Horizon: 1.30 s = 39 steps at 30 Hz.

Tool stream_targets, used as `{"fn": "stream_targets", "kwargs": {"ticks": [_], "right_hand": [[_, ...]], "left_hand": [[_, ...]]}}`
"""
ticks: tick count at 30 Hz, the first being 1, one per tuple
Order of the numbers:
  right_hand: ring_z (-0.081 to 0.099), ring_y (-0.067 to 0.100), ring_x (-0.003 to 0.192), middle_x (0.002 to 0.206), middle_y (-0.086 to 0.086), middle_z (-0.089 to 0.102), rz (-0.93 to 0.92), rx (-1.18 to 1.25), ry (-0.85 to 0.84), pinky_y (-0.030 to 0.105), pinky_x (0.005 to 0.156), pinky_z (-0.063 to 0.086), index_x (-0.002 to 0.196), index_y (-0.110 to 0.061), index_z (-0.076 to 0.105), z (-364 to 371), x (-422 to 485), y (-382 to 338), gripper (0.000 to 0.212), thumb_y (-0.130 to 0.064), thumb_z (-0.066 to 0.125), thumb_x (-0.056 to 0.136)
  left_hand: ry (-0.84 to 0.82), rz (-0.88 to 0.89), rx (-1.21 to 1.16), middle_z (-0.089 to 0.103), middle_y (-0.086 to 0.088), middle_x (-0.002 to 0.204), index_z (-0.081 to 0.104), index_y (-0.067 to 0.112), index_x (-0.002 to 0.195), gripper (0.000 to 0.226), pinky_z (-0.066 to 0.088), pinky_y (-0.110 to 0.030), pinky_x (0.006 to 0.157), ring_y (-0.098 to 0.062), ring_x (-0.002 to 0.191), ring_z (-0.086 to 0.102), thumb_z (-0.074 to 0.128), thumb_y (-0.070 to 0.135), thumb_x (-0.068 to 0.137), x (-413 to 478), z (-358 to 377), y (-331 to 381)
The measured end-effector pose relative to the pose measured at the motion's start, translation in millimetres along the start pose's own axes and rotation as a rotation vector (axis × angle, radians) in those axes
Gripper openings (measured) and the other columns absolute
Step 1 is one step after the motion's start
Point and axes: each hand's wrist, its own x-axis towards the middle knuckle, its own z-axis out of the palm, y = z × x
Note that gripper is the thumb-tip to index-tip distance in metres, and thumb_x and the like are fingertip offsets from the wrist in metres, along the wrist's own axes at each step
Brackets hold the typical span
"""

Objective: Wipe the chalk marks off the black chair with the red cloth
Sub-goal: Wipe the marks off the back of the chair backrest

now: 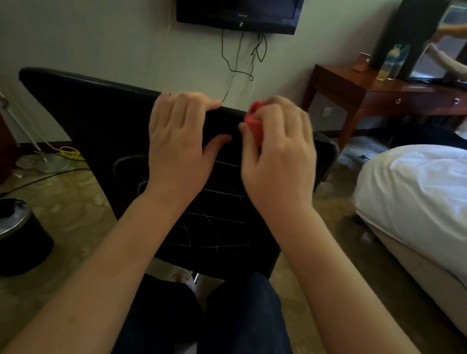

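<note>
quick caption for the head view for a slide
Left hand holds the top edge of the black padded chair while the right hand grips a bunched red cloth above white chalk marks.

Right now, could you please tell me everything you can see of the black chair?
The black chair shows a broad back panel, dark and smooth like leather, roughly upright. White chalk lines cross its lower half. The left hand grips its top edge; the right hand holds a bunched red cloth against that edge.

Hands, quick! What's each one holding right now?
Left hand: fingers grip the top edge of the black chair.
Right hand: fingers hold the red cloth.
</note>
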Motion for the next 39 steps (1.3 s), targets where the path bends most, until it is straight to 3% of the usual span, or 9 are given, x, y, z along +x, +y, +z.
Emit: {"fn": "stream_targets", "kwargs": {"ticks": [4,9,13,20,25,29,32,35,39], "right_hand": [[0.060,0.032,0.094,0.105,0.016,0.066,-0.104,0.064,-0.037,0.030,0.086,0.045,0.086,0.001,0.064,-9,0,11,0.008,-0.006,0.067,0.087],[0.056,0.028,0.092,0.104,0.018,0.063,0.125,-0.050,0.069,0.018,0.085,0.037,0.077,0.000,0.063,-46,-30,69,0.013,-0.006,0.072,0.085],[0.049,0.005,0.092,0.101,0.015,0.062,0.360,0.009,0.084,0.007,0.083,0.035,0.082,-0.002,0.067,-56,-35,91,0.020,-0.020,0.075,0.084],[0.060,0.017,0.104,0.100,0.009,0.071,0.053,0.140,0.096,0.024,0.103,0.040,0.089,-0.003,0.073,-9,-5,34,0.012,-0.015,0.074,0.086],[0.063,0.025,0.109,0.108,0.005,0.071,-0.082,0.061,0.022,0.035,0.100,0.046,0.095,-0.008,0.072,-2,1,31,0.019,-0.026,0.071,0.092],[0.049,0.038,0.126,0.131,0.012,0.060,0.155,-0.108,0.018,0.060,0.105,0.036,0.114,-0.014,0.069,-21,-10,62,0.039,-0.046,0.063,0.092],[0.056,0.036,0.111,0.121,0.016,0.063,0.289,-0.052,0.009,0.049,0.099,0.044,0.114,-0.008,0.066,-30,-6,70,0.043,-0.045,0.053,0.097],[0.061,0.030,0.093,0.102,0.013,0.068,0.188,-0.043,0.044,0.031,0.083,0.040,0.101,-0.006,0.068,-13,9,48,0.036,-0.035,0.047,0.101],[0.059,0.030,0.070,0.082,0.011,0.065,-0.045,-0.017,0.024,0.037,0.067,0.044,0.089,-0.008,0.068,39,26,-11,0.027,-0.026,0.051,0.097]], "left_hand": [[-0.056,0.075,-0.012,0.063,-0.010,0.115,0.059,0.006,0.119,0.035,0.031,-0.043,0.112,-0.029,0.112,0.056,0.067,0.026,0.091,1,-6,-10],[-0.206,0.150,0.012,0.052,-0.013,0.140,0.048,0.005,0.139,0.053,0.027,-0.048,0.119,-0.027,0.137,0.040,0.063,0.030,0.094,7,-27,-39],[-0.174,0.004,0.127,0.061,-0.015,0.119,0.057,0.004,0.123,0.053,0.034,-0.045,0.108,-0.034,0.115,0.052,0.056,0.048,0.093,14,-34,-54],[-0.095,0.031,0.183,0.062,-0.012,0.109,0.060,0.007,0.114,0.048,0.030,-0.038,0.099,-0.033,0.104,0.055,0.057,0.050,0.092,11,-16,-35],[-0.122,0.075,0.189,0.062,-0.012,0.112,0.059,0.007,0.118,0.047,0.031,-0.039,0.101,-0.033,0.107,0.054,0.055,0.048,0.094,9,-16,-31],[-0.217,0.152,0.084,0.060,-0.011,0.124,0.055,0.007,0.131,0.050,0.033,-0.041,0.107,-0.030,0.117,0.053,0.050,0.044,0.097,13,-29,-40],[-0.148,0.064,0.067,0.060,-0.013,0.124,0.056,0.006,0.128,0.049,0.035,-0.042,0.104,-0.031,0.117,0.052,0.046,0.044,0.100,17,-36,-52],[-0.115,-0.028,0.163,0.062,-0.015,0.107,0.062,0.005,0.111,0.058,0.034,-0.041,0.095,-0.036,0.102,0.054,0.034,0.055,0.102,19,-30,-62],[-0.071,-0.007,0.249,0.061,-0.016,0.095,0.063,0.005,0.101,0.060,0.032,-0.042,0.086,-0.036,0.087,0.054,0.030,0.056,0.102,16,-20,-62]]}}
